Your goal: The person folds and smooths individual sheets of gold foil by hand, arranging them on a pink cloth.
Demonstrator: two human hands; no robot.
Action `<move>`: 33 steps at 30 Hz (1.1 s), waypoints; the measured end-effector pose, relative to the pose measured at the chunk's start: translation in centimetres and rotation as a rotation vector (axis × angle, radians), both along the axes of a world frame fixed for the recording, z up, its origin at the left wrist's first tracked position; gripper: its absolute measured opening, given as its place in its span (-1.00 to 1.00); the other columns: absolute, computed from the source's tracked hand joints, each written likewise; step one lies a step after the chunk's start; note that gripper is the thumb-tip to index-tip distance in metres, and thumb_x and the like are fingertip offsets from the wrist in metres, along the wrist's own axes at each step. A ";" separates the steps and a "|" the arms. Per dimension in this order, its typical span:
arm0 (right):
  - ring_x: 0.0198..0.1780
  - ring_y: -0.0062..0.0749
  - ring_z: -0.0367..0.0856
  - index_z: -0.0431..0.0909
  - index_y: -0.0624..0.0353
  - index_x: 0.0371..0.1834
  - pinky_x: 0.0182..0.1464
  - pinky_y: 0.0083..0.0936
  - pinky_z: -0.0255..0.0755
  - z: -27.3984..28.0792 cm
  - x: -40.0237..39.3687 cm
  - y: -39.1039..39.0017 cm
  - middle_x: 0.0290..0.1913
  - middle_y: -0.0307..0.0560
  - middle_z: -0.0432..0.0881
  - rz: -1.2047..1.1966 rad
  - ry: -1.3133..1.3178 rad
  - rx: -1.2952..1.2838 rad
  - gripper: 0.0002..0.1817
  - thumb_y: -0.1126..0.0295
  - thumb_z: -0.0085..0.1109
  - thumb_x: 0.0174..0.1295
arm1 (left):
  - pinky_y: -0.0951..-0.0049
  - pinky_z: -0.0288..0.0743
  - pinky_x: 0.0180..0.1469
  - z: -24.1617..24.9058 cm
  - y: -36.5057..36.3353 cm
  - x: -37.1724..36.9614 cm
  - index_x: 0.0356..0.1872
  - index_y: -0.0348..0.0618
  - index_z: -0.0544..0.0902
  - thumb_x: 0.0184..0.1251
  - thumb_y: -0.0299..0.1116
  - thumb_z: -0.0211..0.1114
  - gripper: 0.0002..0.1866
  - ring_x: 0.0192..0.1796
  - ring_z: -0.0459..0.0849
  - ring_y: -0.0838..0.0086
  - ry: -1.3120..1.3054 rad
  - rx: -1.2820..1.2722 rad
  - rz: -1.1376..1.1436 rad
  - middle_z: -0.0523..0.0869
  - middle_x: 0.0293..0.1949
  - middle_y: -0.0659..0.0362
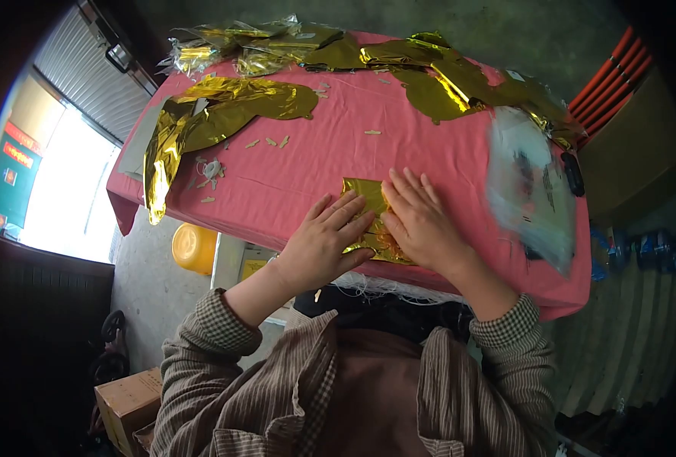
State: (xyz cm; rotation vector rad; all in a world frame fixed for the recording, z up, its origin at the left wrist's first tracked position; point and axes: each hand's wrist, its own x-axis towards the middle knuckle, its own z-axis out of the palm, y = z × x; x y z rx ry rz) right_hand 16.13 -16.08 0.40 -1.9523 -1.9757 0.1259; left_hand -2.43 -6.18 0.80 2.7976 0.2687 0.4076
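A folded piece of gold foil (365,190) lies flat near the front edge of the pink-covered table (330,145). My left hand (326,234) rests palm down on its left side, fingers stretched out. On the right side of the foil, my right hand (420,221) also lies flat with its fingers extended. Both hands hide much of the foil, and a crumpled bit of it shows between them. Neither hand grips anything that I can see.
Larger gold foil sheets lie at the left (231,114) and back right (444,87). Clear-wrapped foil packs (266,46) line the far edge. Clear plastic bags (532,183) lie at the right, beside a black object (572,174). Small pale strips (271,142) are scattered about. A yellow bucket (193,247) stands below.
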 end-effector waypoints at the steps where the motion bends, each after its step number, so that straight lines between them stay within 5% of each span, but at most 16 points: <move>1: 0.42 -0.01 0.02 0.21 0.37 0.27 0.43 -0.15 -0.25 -0.5 -0.1 0.0 0.36 0.23 0.13 0.002 0.002 0.001 -0.45 0.21 -0.13 0.32 | 0.07 0.06 0.35 0.0 0.0 0.0 0.19 -0.17 0.40 0.20 -0.10 0.21 -0.42 0.34 0.25 0.14 -0.006 0.002 -0.003 0.37 0.23 -0.04; 9: 0.45 -0.04 -0.08 0.05 0.31 0.36 0.44 -0.19 -0.25 -1.4 -0.4 -0.3 0.41 0.19 0.03 -0.004 -0.147 -0.005 -0.34 0.11 -0.14 0.31 | 0.09 0.08 0.35 -0.2 0.1 -0.2 0.12 -0.19 0.46 0.17 -0.13 0.23 -0.48 0.31 0.30 0.17 -0.076 0.005 -0.001 0.45 0.15 -0.01; 12: 0.45 -0.05 -0.08 0.05 0.31 0.36 0.44 -0.20 -0.25 -1.5 -0.4 -0.4 0.41 0.19 0.03 -0.006 -0.162 0.001 -0.34 0.10 -0.15 0.31 | 0.16 0.25 0.26 0.5 1.3 -0.5 0.05 -0.22 0.51 0.17 -0.22 0.25 -0.55 0.21 0.42 0.13 -0.145 -0.144 -0.049 0.53 0.05 -0.04; 14: 0.45 -0.05 -0.08 0.06 0.31 0.36 0.44 -0.20 -0.25 -1.5 -0.5 -0.4 0.41 0.19 0.03 -0.013 -0.158 -0.009 -0.34 0.09 -0.16 0.31 | 0.24 0.41 0.09 1.3 2.1 -0.6 -0.06 -0.27 0.56 0.18 -0.36 0.22 -0.68 0.05 0.54 0.10 -0.103 -0.458 0.052 0.59 -0.08 -0.06; 18: 0.45 -0.04 -0.09 0.07 0.32 0.35 0.44 -0.20 -0.26 -1.7 -0.5 -0.4 0.41 0.19 0.03 -0.011 -0.185 0.003 -0.33 0.07 -0.17 0.31 | 0.30 0.44 0.03 1.2 5.4 1.1 -0.10 -0.31 0.57 0.22 -0.55 0.12 -0.77 -0.03 0.58 0.15 -0.288 -0.223 -0.013 0.59 -0.12 -0.02; 22: 0.46 -0.05 -0.09 0.08 0.33 0.35 0.44 -0.21 -0.27 -1.7 -0.5 -0.4 0.41 0.18 0.03 -0.012 -0.174 0.001 -0.33 0.06 -0.17 0.31 | 0.27 0.45 0.03 1.1 6.8 2.1 -0.13 -0.32 0.57 0.19 -0.50 0.14 -0.77 0.01 0.55 0.08 -0.186 -0.276 -0.009 0.59 -0.09 -0.04; 27: 0.46 -0.06 -0.10 0.06 0.32 0.36 0.44 -0.21 -0.27 -1.7 -0.5 -0.4 0.41 0.17 0.02 -0.013 -0.187 -0.007 -0.32 0.06 -0.17 0.31 | 0.22 0.16 0.34 0.2 6.5 2.4 0.15 -0.24 0.45 0.25 -0.45 0.12 -0.59 0.34 0.26 0.14 -0.036 -0.160 -0.192 0.41 0.23 -0.01; 33: 0.46 -0.08 -0.10 0.03 0.30 0.37 0.45 -0.22 -0.28 -1.8 -0.5 -0.4 0.42 0.15 0.02 -0.020 -0.188 -0.014 -0.31 0.05 -0.18 0.31 | 0.21 -0.08 0.42 0.2 5.2 1.5 0.31 -0.22 0.24 0.35 -0.32 0.00 -0.49 0.42 0.09 0.19 0.125 -0.052 -0.235 0.21 0.36 0.03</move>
